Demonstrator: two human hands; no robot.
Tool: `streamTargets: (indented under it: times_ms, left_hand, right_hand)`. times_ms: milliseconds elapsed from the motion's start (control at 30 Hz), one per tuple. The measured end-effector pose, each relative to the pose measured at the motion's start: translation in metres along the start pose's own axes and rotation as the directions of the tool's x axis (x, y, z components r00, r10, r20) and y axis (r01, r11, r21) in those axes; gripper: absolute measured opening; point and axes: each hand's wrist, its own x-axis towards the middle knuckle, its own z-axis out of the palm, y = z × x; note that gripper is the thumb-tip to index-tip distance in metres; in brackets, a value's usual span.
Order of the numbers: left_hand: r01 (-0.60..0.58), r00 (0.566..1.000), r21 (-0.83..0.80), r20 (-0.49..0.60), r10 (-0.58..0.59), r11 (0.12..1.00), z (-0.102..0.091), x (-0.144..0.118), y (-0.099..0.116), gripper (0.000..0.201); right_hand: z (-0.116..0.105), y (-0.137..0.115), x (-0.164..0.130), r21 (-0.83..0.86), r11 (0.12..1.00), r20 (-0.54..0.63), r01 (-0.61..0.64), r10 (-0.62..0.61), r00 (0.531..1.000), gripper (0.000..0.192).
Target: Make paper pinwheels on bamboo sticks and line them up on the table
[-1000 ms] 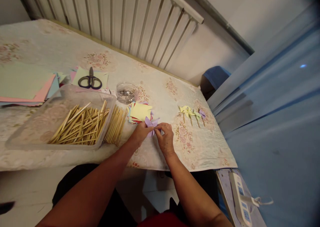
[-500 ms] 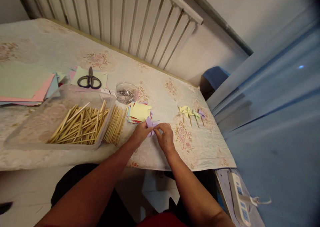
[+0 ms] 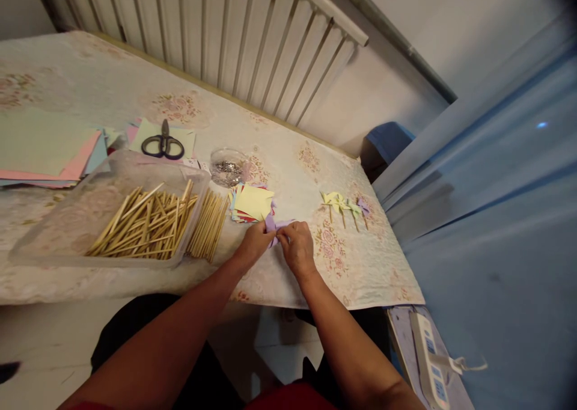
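My left hand (image 3: pixel 253 246) and my right hand (image 3: pixel 296 249) meet over the table's front part, both pinching a small purple paper piece (image 3: pixel 272 223) that is folded into points. Just behind it lies a stack of small coloured paper squares (image 3: pixel 251 202) with a yellow one on top. To the right lie several finished paper pinwheels on sticks (image 3: pixel 344 204), yellow, green and purple.
A clear plastic tray (image 3: pixel 58 232) holds many wooden sticks (image 3: pixel 146 223); more sticks (image 3: pixel 211 225) lie beside it. Black scissors (image 3: pixel 163 145) rest on paper sheets, a small glass dish of pins (image 3: pixel 226 166) stands behind the squares, large coloured sheets (image 3: pixel 45 151) lie far left. A power strip (image 3: pixel 430 362) sits low right.
My hands keep folding the purple paper; the fingers have closed further over it and its points show less. The view has shifted slightly.
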Motion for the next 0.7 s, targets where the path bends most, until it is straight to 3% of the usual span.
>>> streamTargets:
  times_ms: [167, 300, 367, 533, 600, 700]
  left_hand:
    - [-0.093, 0.993, 0.169, -0.062, 0.105, 0.981, 0.001, -0.004, 0.005, 0.005]
    - [-0.09, 0.991, 0.258, -0.071, 0.112, 0.962, 0.001, -0.01, 0.016, 0.009]
    - [-0.098, 0.991, 0.291, -0.062, 0.122, 0.952, 0.001, -0.012, 0.019, 0.01]
    - [-0.1, 0.991, 0.38, -0.041, 0.125, 0.919, 0.002, -0.012, 0.019, 0.008]
    - [-0.103, 0.991, 0.401, -0.041, 0.13, 0.91, 0.002, -0.011, 0.018, 0.007]
    - [-0.101, 0.99, 0.423, -0.049, 0.134, 0.9, 0.002, -0.01, 0.016, 0.007]
  right_hand:
    - [0.015, 0.003, -0.001, 0.192, 0.967, -0.056, -0.17, 0.184, 0.981, 0.017]
    - [0.024, 0.005, -0.001, 0.365, 0.871, 0.013, -0.329, 0.349, 0.937, 0.018]
    - [0.02, 0.004, 0.0, 0.302, 0.909, -0.009, -0.287, 0.304, 0.953, 0.018]
    - [0.007, -0.001, 0.0, 0.067, 0.997, -0.076, -0.043, 0.048, 0.996, 0.016]
    - [0.01, 0.001, -0.001, 0.097, 0.994, -0.094, -0.042, 0.051, 0.994, 0.017]
    - [0.024, 0.004, -0.003, 0.255, 0.954, -0.118, -0.16, 0.195, 0.974, 0.019]
